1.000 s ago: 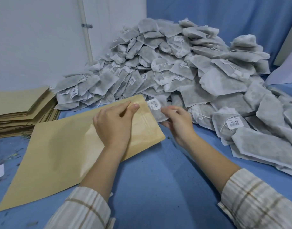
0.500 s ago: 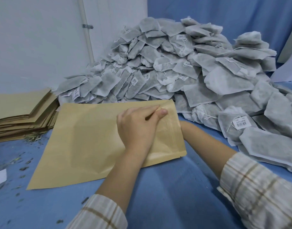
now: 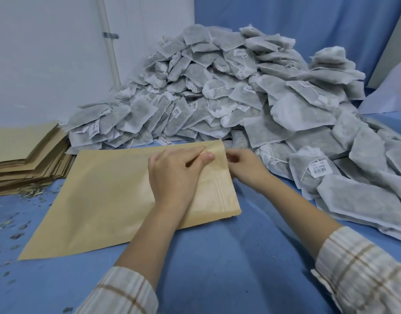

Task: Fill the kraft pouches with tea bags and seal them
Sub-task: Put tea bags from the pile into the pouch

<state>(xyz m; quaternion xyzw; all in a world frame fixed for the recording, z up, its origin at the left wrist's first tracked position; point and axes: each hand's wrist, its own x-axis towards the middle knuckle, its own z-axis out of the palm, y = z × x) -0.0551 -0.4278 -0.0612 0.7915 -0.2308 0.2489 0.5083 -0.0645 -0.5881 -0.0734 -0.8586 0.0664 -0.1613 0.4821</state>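
A kraft pouch point(image 3: 108, 189) lies flat on the blue cloth, its zip mouth at the right end. My left hand point(image 3: 175, 172) rests on that end, with fingers and thumb pinching the pouch's upper layer near the far corner. My right hand point(image 3: 246, 167) is just outside the mouth edge, slightly blurred. Its fingers are loosely curled and I see nothing in them. A big heap of grey tea bags point(image 3: 229, 91) with white tags fills the back and right side.
A stack of flat kraft pouches point(image 3: 24, 159) sits at the left edge, with loose tea crumbs point(image 3: 15, 223) scattered on the cloth before it. A white wall with a pipe point(image 3: 108, 41) stands behind. Tea bags point(image 3: 365, 200) spread along the right.
The pouch has swung flat and squarer to me. My right hand carried a tea bag to the mouth, went out of sight at the pouch, and is now outside it without the bag.
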